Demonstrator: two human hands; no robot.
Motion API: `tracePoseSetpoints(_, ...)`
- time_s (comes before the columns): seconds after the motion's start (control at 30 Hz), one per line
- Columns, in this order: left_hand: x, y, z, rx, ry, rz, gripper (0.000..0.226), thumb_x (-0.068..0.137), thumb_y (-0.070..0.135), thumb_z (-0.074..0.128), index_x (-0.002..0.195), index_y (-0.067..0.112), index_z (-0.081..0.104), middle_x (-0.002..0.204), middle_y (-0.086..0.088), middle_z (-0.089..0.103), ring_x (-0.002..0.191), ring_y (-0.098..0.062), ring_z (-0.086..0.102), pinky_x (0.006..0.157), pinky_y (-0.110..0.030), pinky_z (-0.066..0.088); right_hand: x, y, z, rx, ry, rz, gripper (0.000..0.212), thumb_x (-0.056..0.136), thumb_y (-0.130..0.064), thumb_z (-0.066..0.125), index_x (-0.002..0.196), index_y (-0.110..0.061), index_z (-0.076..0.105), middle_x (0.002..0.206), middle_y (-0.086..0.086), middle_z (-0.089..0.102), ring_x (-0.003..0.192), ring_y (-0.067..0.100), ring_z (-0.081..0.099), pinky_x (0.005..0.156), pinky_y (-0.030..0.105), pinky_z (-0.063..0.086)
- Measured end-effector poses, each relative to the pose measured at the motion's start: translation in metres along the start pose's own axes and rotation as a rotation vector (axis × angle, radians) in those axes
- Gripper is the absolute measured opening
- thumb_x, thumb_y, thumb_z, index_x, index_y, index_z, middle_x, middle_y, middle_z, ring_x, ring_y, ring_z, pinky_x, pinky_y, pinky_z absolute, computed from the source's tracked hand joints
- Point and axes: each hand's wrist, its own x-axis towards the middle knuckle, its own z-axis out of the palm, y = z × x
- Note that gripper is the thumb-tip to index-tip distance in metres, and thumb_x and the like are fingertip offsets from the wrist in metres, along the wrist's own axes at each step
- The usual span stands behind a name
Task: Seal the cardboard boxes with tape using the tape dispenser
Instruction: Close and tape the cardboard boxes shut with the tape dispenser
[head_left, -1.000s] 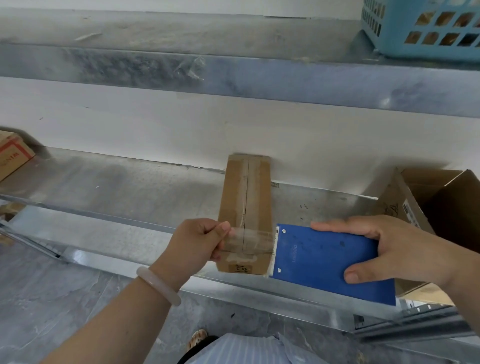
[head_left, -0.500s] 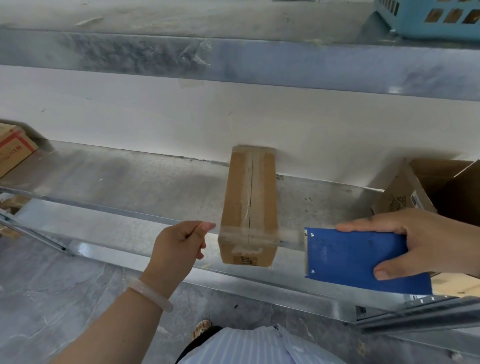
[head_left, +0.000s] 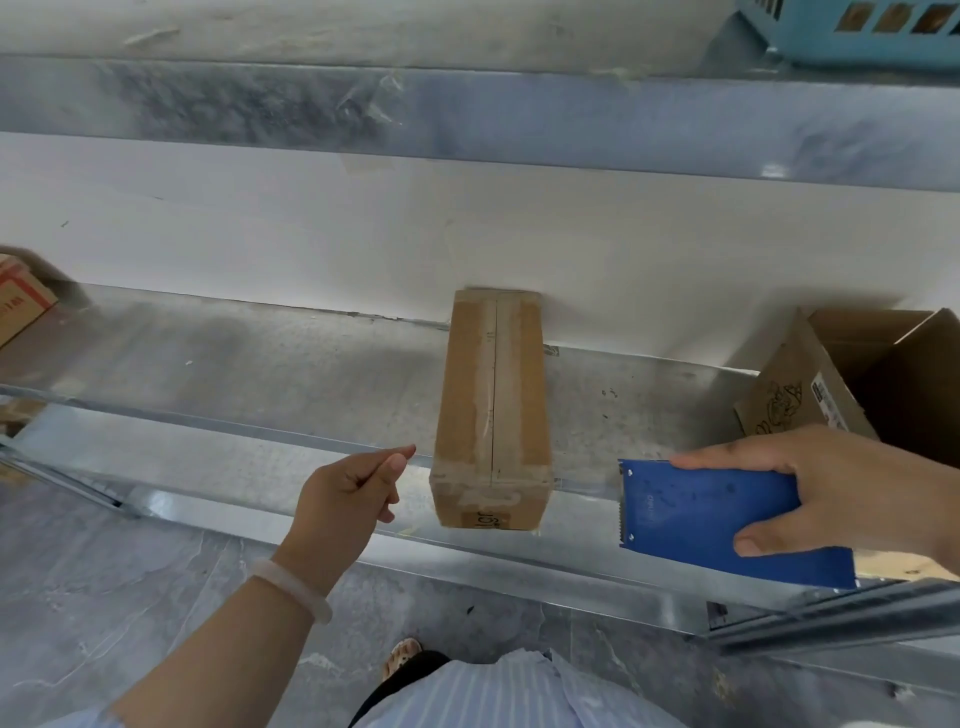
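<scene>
Fingers (head_left: 400, 457) of left hand (head_left: 343, 499) loosely curled, holding nothing, just left of the cardboard box (head_left: 492, 410). Right hand (head_left: 831, 493) clamps the blue tape dispenser (head_left: 711, 514), teeth facing the box's near end. Box long axis runs away toward the wall on the metal shelf (head_left: 260, 374); left hand is nearer.

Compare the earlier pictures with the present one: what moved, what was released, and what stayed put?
The left hand let go of the clear tape strip and drew back left, fingers loosely curled. The right hand carried the flat blue tape dispenser away to the right, leaving the tape across the box's near end. The long narrow cardboard box stayed on the metal shelf.
</scene>
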Motion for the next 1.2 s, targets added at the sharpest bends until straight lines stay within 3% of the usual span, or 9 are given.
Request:
tracePoseSetpoints(0.27,0.012,-0.014,0.034,-0.087,0.01,-0.113,0.023,0.095,0.029,0.057,0.116,0.037,0.065,0.056,0.012,0.06,0.05,-0.003,0.053,0.058,-0.019,0.053,0.03,-0.016,0.025,-0.024,0.087,-0.032,0.066,0.068,-0.048,0.085,0.107,-0.08,0.044,0.095,-0.052,0.055,0.088,-0.024,0.054,0.069,-0.001,0.039)
tracePoseSetpoints(0.43,0.013,-0.018,0.046,-0.194,0.003,-0.239,0.034,0.097,0.036,0.052,0.13,0.034,0.06,0.05,0.008,0.053,0.047,-0.003,0.049,0.051,-0.021,0.051,0.042,-0.018,0.037,-0.053,0.103,-0.06,0.066,0.069,-0.046,0.084,0.112,-0.073,0.041,0.109,-0.049,0.044,0.094,-0.037,0.039,0.074,-0.006,0.032)
tracePoseSetpoints(0.6,0.019,-0.009,0.04,-0.185,0.077,-0.512,0.05,0.097,0.03,0.055,0.145,0.031,0.038,0.07,-0.007,0.049,0.061,-0.017,0.048,0.054,-0.032,0.051,0.044,-0.018,0.039,-0.07,0.114,-0.058,0.066,0.07,-0.048,0.083,0.112,-0.075,0.04,0.112,-0.049,0.043,0.098,-0.036,0.039,0.079,-0.006,0.033)
tracePoseSetpoints(0.67,0.021,0.004,0.035,-0.052,0.233,-0.312,0.045,0.099,0.027,0.05,0.143,0.024,0.042,0.078,-0.001,0.051,0.069,-0.012,0.051,0.07,-0.039,0.055,0.044,-0.017,0.04,-0.076,0.12,-0.055,0.066,0.07,-0.049,0.083,0.113,-0.074,0.04,0.11,-0.048,0.045,0.096,-0.035,0.042,0.075,-0.006,0.034)
tracePoseSetpoints(0.73,0.02,0.032,0.036,0.061,0.287,0.118,0.04,0.1,0.03,0.046,0.14,0.024,0.045,0.098,0.006,0.055,0.089,-0.001,0.053,0.082,-0.027,0.05,0.043,-0.016,0.041,-0.066,0.117,-0.047,0.066,0.071,-0.048,0.083,0.115,-0.072,0.041,0.106,-0.045,0.05,0.091,-0.031,0.047,0.071,-0.004,0.036)
tracePoseSetpoints(0.8,0.023,0.061,0.046,0.319,0.135,0.524,0.043,0.102,0.04,0.036,0.142,0.024,0.043,0.125,0.006,0.055,0.117,-0.005,0.047,0.1,-0.023,0.04,0.042,-0.016,0.041,-0.052,0.122,-0.037,0.066,0.071,-0.046,0.083,0.118,-0.07,0.043,0.105,-0.043,0.051,0.09,-0.03,0.049,0.069,-0.003,0.037)
tracePoseSetpoints(0.87,0.029,0.078,0.062,0.672,-0.113,0.746,0.052,0.102,0.049,0.022,0.147,0.029,0.035,0.15,0.005,0.041,0.139,-0.013,0.032,0.113,-0.036,0.027,0.041,-0.017,0.041,-0.052,0.124,-0.024,0.067,0.072,-0.046,0.082,0.122,-0.067,0.044,0.107,-0.043,0.05,0.091,-0.03,0.048,0.07,-0.002,0.038)
tracePoseSetpoints(1.0,0.043,0.071,0.078,1.069,-0.429,0.642,0.06,0.095,0.06,0.001,0.152,0.042,0.004,0.162,0.011,0.0,0.15,-0.016,-0.002,0.121,-0.045,0.002,0.036,-0.018,0.04,-0.07,0.11,-0.009,0.063,0.076,-0.048,0.078,0.123,-0.068,0.042,0.102,-0.043,0.051,0.085,-0.03,0.048,0.063,-0.002,0.037)
tracePoseSetpoints(1.2,0.051,0.062,0.079,1.064,-0.447,0.63,0.06,0.089,0.063,-0.01,0.147,0.049,-0.01,0.161,0.015,-0.004,0.15,-0.014,-0.001,0.121,-0.044,0.003,0.033,-0.032,0.045,-0.149,0.129,0.08,0.06,0.072,-0.063,0.071,0.121,-0.076,0.037,0.109,-0.037,0.053,0.083,-0.019,0.053,0.062,0.005,0.041)
